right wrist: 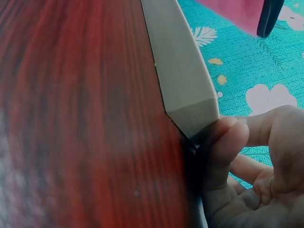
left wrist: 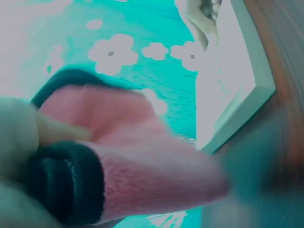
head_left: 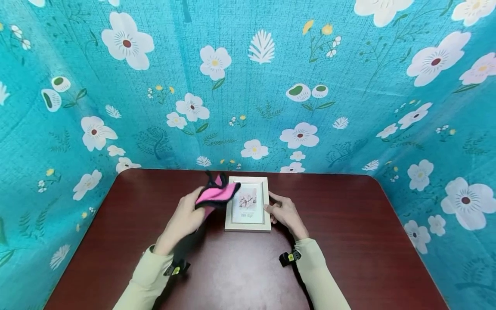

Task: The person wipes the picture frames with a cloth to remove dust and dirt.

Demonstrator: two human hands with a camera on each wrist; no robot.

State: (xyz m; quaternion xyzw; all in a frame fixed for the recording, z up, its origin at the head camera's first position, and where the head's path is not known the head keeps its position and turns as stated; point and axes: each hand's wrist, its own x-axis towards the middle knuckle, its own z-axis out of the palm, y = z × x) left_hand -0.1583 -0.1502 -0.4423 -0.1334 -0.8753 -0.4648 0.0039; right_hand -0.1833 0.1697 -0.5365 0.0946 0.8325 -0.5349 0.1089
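A cream-coloured picture frame (head_left: 248,227) with a pale blossom print lies face up near the table's far edge. My left hand (head_left: 183,220) grips a bunched pink cloth (head_left: 217,194) with black edging, held over the frame's left side. In the left wrist view the folded pink cloth (left wrist: 156,175) is pinched by blurred fingers. My right hand (head_left: 286,213) holds the frame's right edge, thumb on the border and the other fingers curled beside it. The right wrist view shows the fingertips (right wrist: 232,135) right at a corner of the frame (right wrist: 183,61).
The dark red-brown wooden table (head_left: 348,241) extends on both sides of the frame and towards me. Behind and beside it hangs a turquoise curtain (head_left: 240,90) with white flowers. A small black strap device (head_left: 289,257) sits at each wrist.
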